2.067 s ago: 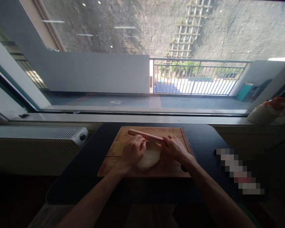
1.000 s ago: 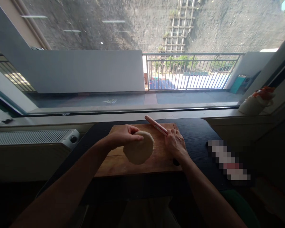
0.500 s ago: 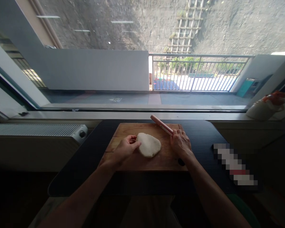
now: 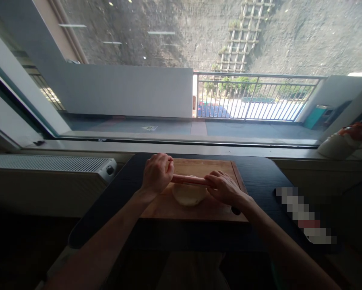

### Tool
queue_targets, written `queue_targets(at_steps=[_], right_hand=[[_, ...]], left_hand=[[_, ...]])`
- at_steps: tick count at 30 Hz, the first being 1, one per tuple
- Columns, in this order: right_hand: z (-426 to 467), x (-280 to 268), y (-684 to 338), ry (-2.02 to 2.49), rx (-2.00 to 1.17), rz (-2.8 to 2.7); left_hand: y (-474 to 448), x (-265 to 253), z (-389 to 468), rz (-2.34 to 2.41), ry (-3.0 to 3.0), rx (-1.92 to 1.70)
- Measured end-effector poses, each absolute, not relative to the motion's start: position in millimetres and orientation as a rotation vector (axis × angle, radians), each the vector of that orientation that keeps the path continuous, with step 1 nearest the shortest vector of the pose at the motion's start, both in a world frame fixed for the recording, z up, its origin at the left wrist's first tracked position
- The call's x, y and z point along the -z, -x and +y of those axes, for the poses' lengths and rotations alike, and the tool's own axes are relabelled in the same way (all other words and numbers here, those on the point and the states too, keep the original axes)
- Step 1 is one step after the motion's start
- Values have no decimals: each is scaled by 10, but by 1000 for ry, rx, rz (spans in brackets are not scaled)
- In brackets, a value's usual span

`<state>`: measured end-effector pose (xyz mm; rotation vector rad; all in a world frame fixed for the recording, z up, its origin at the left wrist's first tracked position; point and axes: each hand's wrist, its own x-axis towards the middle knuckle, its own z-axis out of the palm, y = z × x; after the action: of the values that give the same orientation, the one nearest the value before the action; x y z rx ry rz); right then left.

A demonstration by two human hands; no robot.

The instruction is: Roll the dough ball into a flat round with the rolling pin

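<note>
Head view: which component sits furthest left?

The white radiator (image 4: 87,179), below the window sill (image 4: 244,151) and beside the dark table (image 4: 262,173).

State the position and condition of the left hand (image 4: 157,173).

It is placed on the left end of the rolling pin (image 4: 190,180), knuckles up, fingers curled. Whether the fingers close fully around that end cannot be told; the hand hides it.

Where is the dough (image 4: 189,196)?

Centrally, between the two hands. It lies flat on the wooden board (image 4: 201,166), a pale rounded sheet. The rolling pin crosses its far portion, nearly level from side to side; most of the visible dough is on the near side of the pin.

And the right hand (image 4: 222,187)?

Clamped on the right end of the pin, fingers bent over the top. A dark oval slot (image 4: 235,210) in the board is near its wrist.

List the items further right.

A pixelated object (image 4: 306,217) on the table, well apart from the board; then a pale jug (image 4: 334,146) with an orange top, on the sill.
</note>
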<state>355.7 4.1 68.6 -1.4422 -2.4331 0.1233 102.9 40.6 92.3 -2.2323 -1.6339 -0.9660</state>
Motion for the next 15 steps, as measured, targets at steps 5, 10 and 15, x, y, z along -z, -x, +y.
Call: queue_targets(at_steps=[5, 10, 15], right_hand=[[33, -665, -3503, 1629, -367, -2267], [206, -594, -3387, 1788, -392, -2234], [322, -496, -3244, 1933, -96, -2090]], left_hand=[[-1066, -632, 391, -1613, 2507, 694], [-1136, -610, 353, -1880, 2431, 369], [-1209, -586, 587, -1888, 2461, 384]])
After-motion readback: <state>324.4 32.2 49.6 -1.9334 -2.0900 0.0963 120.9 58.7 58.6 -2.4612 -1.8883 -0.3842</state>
